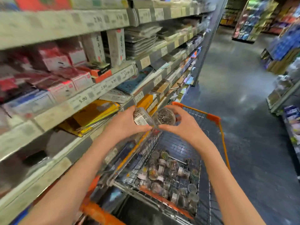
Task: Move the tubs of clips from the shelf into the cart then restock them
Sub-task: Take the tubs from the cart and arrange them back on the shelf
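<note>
My left hand (pixel 128 123) grips a clear round tub of metal clips (pixel 140 116) with a white barcode label, tilted on its side. My right hand (pixel 181 123) holds a second clear tub of clips (pixel 164 117), whose round face points at me. The two tubs touch each other above the left rim of the wire cart (pixel 212 117). Several more tubs of clips (pixel 168 174) lie loose in the cart's upper basket below my hands. The shelf (pixel 53 114) runs along my left.
Shelves at left hold red and white boxes (pixel 65 73), yellow packs (pixel 94 116) and notebooks, with price strips along the edges. The orange-trimmed cart stands close against the shelving. Dark aisle floor (pixel 240 88) stretches ahead, with display racks (pixel 282 51) at right.
</note>
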A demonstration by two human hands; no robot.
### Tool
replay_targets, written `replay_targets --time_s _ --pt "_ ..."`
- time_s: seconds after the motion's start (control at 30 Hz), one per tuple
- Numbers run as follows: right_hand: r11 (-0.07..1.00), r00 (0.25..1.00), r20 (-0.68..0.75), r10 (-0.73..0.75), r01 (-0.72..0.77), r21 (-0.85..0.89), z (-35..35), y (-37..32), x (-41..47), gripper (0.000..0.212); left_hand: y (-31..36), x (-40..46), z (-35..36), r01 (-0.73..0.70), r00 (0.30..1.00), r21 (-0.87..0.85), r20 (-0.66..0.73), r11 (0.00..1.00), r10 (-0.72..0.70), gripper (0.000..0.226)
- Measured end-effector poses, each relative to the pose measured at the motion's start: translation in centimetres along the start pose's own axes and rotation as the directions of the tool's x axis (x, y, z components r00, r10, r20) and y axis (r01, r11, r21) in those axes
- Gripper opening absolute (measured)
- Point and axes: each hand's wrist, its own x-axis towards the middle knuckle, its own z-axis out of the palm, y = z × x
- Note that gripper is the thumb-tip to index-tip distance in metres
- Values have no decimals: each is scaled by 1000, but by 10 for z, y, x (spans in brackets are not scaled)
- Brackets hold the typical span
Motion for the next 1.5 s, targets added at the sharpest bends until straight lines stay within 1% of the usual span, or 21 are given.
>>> replay_targets --time_s 0.1,0.17,0.27,0.37,0.5,0.57,0.63,0.8,0.87,0.93,1.03,1.17,1.27,1.37,1.43,1.5 --pt "995 995 28 -97 97 -12 -4 -36 3 72 0 -23 -37 47 994 36 -100 998 -43 88" --pt "987 986 41 -160 159 23 -6 -56 4 70 -1 -38 -56 55 984 6 -173 998 -53 84" --pt "964 960 90 -265 260 59 -6 -90 4 64 0 -70 -85 96 950 -33 -297 995 -102 80" --pt "926 916 148 -374 359 117 0 -125 0 59 0 -107 -111 159 895 -57 -413 986 -168 83" --pt "849 829 189 -526 496 183 14 -170 -8 57 -6 -159 -136 233 812 -106 -526 967 -253 65" --pt "799 774 205 -599 562 213 23 -193 -14 54 -8 -186 -148 267 761 -114 -584 957 -282 62" --pt "767 736 225 -639 586 262 33 -215 -18 53 -9 -210 -162 304 709 -114 -636 946 -304 60" --pt "683 649 237 -723 622 382 54 -269 -30 56 -11 -260 -196 285 600 -131 -748 950 -283 57" --pt "656 618 243 -748 630 416 60 -292 -36 55 -11 -275 -212 250 570 -137 -780 959 -260 51" --pt "629 593 237 -770 641 440 68 -313 -41 53 -14 -285 -229 203 559 -148 -794 968 -239 50" --pt "606 579 223 -785 640 472 78 -341 -45 53 -21 -294 -256 177 546 -124 -813 976 -203 49" --pt "579 585 161 -795 651 491 89 -377 -43 54 -32 -301 -289 153 529 -75 -836 985 -146 50" --pt "572 613 113 -782 634 521 98 -393 -41 53 -45 -302 -303 138 478 -62 -870 988 -121 54" --pt "581 641 98 -761 607 542 106 -401 -38 53 -55 -298 -313 97 466 -66 -878 993 -104 53" --pt "588 643 85 -761 629 509 110 -405 -32 57 -59 -292 -321 97 471 -80 -874 992 -117 51" --pt "599 635 94 -767 654 463 113 -411 -23 64 -63 -284 -330 145 479 -125 -859 981 -181 49"
